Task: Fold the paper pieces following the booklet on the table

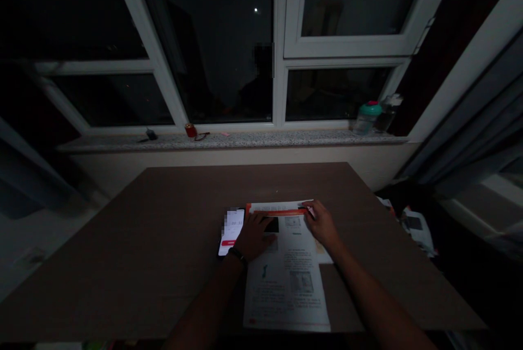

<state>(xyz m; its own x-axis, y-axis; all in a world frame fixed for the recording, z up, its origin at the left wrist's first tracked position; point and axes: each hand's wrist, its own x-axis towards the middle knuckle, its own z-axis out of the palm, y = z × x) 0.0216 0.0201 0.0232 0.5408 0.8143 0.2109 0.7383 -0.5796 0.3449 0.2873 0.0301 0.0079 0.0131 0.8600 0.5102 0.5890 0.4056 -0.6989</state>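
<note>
A printed booklet or sheet [304, 254] with text and small grey pictures lies on the table, its lower end near the front edge. My left hand [255, 234] rests flat on its upper left part, fingers spread. Across the top runs a straight orange-red strip [281, 212]; I cannot tell whether it is a separate piece or part of the print. My right hand [321, 222] is closed at the strip's right end, fingers pinched around something small and dark. Just left of my left hand lies a phone [232, 233] with a lit screen.
The brown table [163, 230] reaches toward a speckled windowsill [253, 139]. On the sill stand a teal-lidded bottle [368, 116], a clear bottle [390, 113], a small red jar [190, 131] and a dark little bottle [151, 133]. Papers [419, 230] lie beyond the right edge.
</note>
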